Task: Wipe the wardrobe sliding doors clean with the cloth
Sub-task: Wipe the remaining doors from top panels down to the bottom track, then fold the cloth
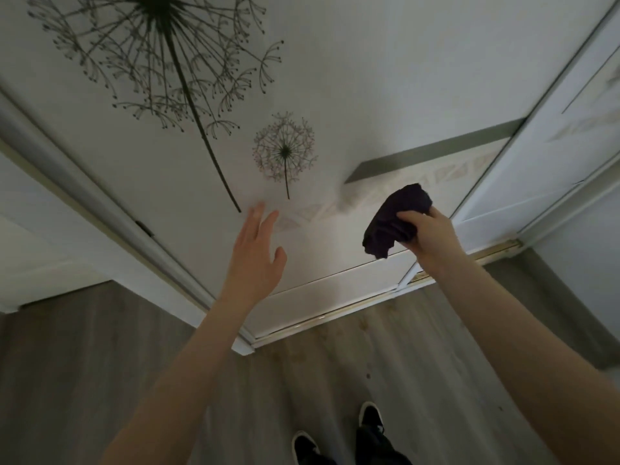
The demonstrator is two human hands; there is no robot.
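Observation:
A white sliding wardrobe door (pixel 352 95) with dark dandelion prints fills the upper part of the view. My right hand (pixel 427 234) grips a bunched dark cloth (pixel 396 219) in front of the door's lower part, beside a grey horizontal strip (pixel 432 152). Whether the cloth touches the door is unclear. My left hand (pixel 256 253) is raised with straight fingers, its fingertips at or just off the door below the small dandelion (pixel 285 151). It holds nothing.
A second sliding door (pixel 553 146) stands to the right behind a white frame. The metal bottom track (pixel 335 317) runs along the grey wood-look floor (pixel 84 364). My black shoes (pixel 369 414) stand just under the door. A white wall (pixel 30 229) lies at the left.

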